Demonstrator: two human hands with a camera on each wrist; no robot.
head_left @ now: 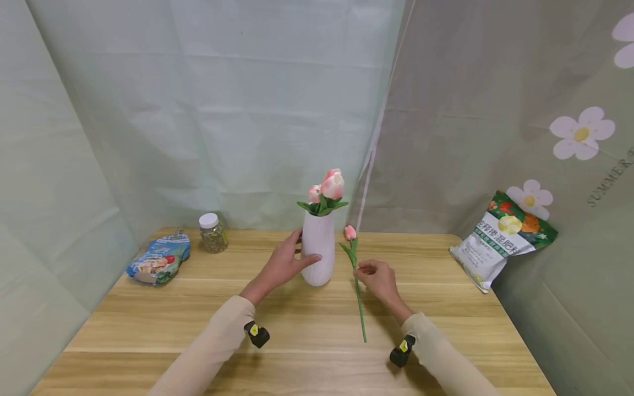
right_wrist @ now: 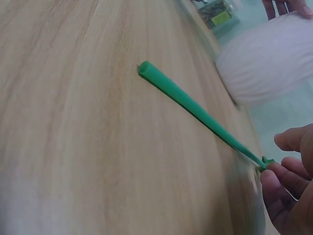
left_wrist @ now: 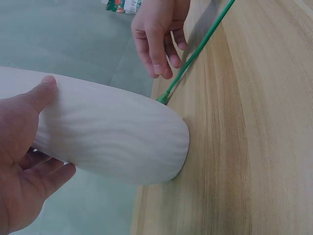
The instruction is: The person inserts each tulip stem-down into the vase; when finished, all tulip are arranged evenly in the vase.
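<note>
A white ribbed vase (head_left: 319, 242) stands upright on the table, with several pink tulips (head_left: 333, 186) and green leaves at its mouth. My left hand (head_left: 283, 258) holds its left side, thumb across the front and fingers around the back; the left wrist view shows the thumb pressed on the ribbed wall (left_wrist: 112, 127). To the right of the vase a single pink tulip lies on the table, its green stem (head_left: 360, 313) pointing towards me. My right hand (head_left: 379, 280) is at this stem just below the leaves, fingertips right by it, thumb apart from the fingers in the right wrist view.
At the back left are a blue food pouch (head_left: 160, 258) and a clear jar with a white lid (head_left: 213, 234). A white and green bag (head_left: 500, 239) leans against the curtain at the back right. Curtains surround the wooden table (head_left: 307, 363).
</note>
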